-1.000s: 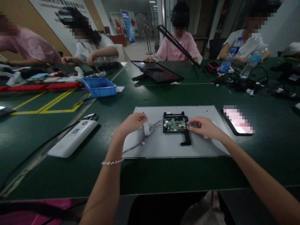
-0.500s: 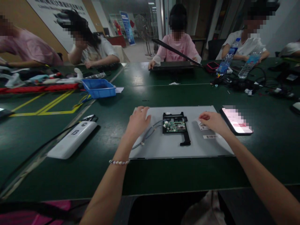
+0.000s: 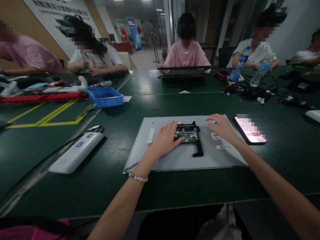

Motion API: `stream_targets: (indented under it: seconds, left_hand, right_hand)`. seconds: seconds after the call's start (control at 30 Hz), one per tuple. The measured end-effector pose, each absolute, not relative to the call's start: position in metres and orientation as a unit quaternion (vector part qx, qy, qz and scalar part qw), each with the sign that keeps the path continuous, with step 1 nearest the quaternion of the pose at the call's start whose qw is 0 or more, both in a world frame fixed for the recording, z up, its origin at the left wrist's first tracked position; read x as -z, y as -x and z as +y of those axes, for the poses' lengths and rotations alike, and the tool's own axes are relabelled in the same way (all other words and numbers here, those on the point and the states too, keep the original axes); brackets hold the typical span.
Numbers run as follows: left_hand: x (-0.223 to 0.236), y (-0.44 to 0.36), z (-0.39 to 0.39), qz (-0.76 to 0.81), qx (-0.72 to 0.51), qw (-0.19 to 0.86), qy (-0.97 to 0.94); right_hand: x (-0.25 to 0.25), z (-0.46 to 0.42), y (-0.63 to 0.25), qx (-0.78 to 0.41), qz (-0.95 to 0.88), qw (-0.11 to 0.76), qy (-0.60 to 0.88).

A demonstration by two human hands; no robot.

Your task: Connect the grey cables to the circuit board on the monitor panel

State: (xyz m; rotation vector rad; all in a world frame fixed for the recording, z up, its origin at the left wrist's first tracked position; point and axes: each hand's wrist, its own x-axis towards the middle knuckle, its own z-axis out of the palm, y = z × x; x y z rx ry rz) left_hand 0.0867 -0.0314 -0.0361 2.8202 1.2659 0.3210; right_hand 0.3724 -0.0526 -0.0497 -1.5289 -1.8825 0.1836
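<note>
Labels [image 3: 223, 146], two; circuit board [image 3: 191, 135], one, left end hidden behind left hand [image 3: 165, 138], thumb splayed; right hand [image 3: 221, 128], fingers apart

A tan wall [image 3: 25, 23] stands at left beside a white lettered panel [image 3: 48, 18]; beyond the green worktop [image 3: 140, 103], a blue banner [image 3: 134, 35] and a standing fan [image 3: 150, 35] rise from grey floor [image 3: 141, 61] under ceiling lights [image 3: 159, 10].

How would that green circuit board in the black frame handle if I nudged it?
The green circuit board is probably fragile, as its small components sit exposed. The black frame looks likely to be stiff, its narrow leg showing no visible sag or bend. Rolling or tipping seems unlikely, since it lies low and flat on the grey panel.
</note>
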Motion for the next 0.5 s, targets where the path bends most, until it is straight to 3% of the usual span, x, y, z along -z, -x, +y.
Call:
stream_targets:
  seconds: [0.23, 0.5]
  left_hand:
    - [0.044, -0.087, -0.032, 0.413, -0.08, 0.022, -0.907]
    - [0.047, -0.084, -0.032, 0.407, -0.087, 0.001, -0.909]
  right_hand:
    - [0.032, -0.009, -0.315, -0.081, -0.815, 0.271, 0.506]
    - [0.044, 0.017, -0.277, -0.066, -0.839, 0.202, 0.502]
